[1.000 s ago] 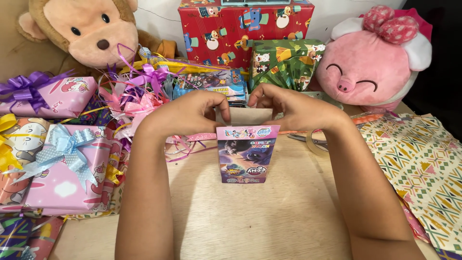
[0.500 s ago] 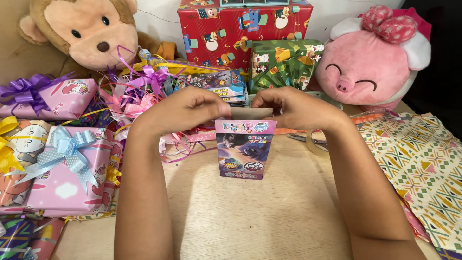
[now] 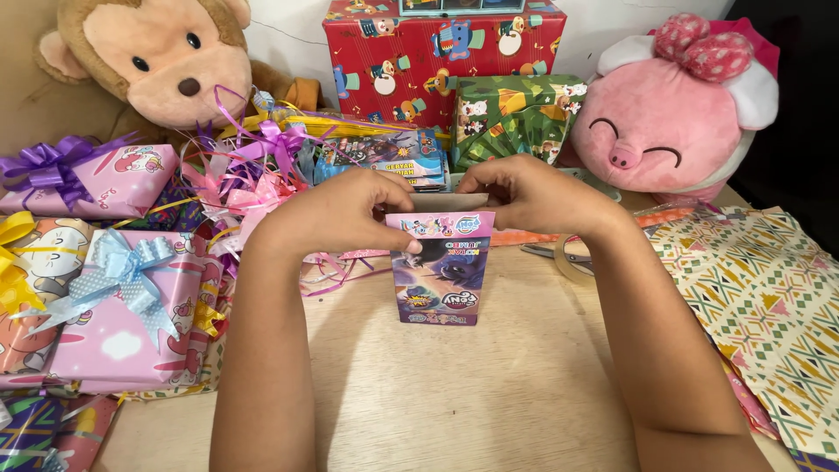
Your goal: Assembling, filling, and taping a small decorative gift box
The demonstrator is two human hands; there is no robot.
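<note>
both hands (image 3: 437,210) grip small box (image 3: 440,271) over wooden table (image 3: 489,393)

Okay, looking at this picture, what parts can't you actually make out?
Head view:
- Top flap of the small box: covered by the left hand and right hand.
- Scissors: mostly behind the right forearm.
- Red wrapped gift: top cut off by the frame edge.

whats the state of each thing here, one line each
small cartoon box: upright on the table, top flap open
left hand: gripping the box's top left
right hand: pinching the top flap
pink gift with blue bow: wrapped, lying flat
red gift box: wrapped, standing at the back
patterned wrapping paper: unrolled, lying flat
scissors: lying flat, partly hidden
</note>
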